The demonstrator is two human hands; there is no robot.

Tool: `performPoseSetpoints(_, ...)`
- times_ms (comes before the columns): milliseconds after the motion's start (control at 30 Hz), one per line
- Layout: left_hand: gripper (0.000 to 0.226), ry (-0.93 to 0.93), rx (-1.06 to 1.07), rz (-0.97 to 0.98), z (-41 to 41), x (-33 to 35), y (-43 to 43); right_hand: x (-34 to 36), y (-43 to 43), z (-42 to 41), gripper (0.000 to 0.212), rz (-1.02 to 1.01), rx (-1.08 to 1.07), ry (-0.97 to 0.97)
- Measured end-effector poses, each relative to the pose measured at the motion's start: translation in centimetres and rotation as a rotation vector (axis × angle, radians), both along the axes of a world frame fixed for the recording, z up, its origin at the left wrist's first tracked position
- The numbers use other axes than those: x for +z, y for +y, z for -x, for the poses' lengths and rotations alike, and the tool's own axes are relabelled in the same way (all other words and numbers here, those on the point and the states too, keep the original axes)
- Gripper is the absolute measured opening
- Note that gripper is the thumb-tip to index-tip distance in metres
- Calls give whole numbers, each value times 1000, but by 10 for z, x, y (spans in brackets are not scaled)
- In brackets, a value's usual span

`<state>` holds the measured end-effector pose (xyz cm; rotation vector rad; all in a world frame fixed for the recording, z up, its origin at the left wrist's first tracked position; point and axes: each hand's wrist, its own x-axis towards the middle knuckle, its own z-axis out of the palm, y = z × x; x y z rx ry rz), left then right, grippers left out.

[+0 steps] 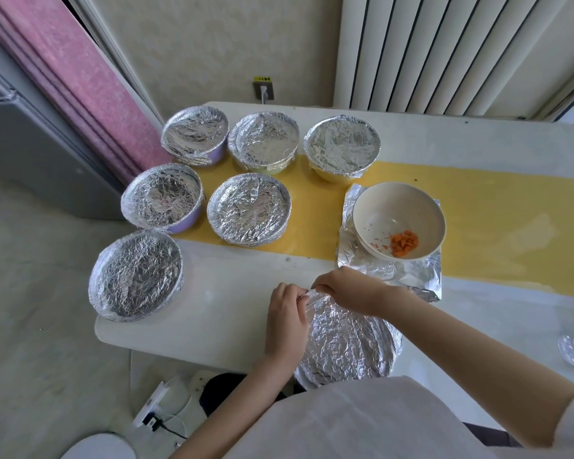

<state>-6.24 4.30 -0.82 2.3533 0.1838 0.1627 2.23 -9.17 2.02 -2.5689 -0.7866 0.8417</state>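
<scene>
Left hand (287,321) and right hand (347,289) are both pinching the near foil cover's (342,346) far edge. A bowl (395,200) with carrot bits (403,243) is sitting on a foil sheet (352,256) beyond it.

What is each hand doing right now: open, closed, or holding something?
Left hand: pinches the far edge of the foil.
Right hand: pinches the same foil edge.

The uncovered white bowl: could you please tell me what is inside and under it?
Inside the white bowl lie chopped orange pieces and a few scraps. A foil sheet lies under it; the bowl hides the sheet's middle.
</scene>
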Motion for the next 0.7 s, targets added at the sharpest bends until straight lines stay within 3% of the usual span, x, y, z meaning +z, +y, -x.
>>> performPoseSetpoints(200, 9, -5, 3, -19, 0, -1, -1, -1, -1, 4, 44, 24, 58, -119)
performPoseSetpoints(367, 8, -16, -10, -23, 1, 0, -1, 4, 0, 4, 29, 10, 85, -68)
performPoseSetpoints(533, 8, -12, -18, -33, 3, 1, -3, 2, -1, 8, 37, -5, 81, -89)
performPoseSetpoints(700, 9, 2, -64, -44, 4, 2, -2, 9, -6, 10, 27, -141, 18, 3)
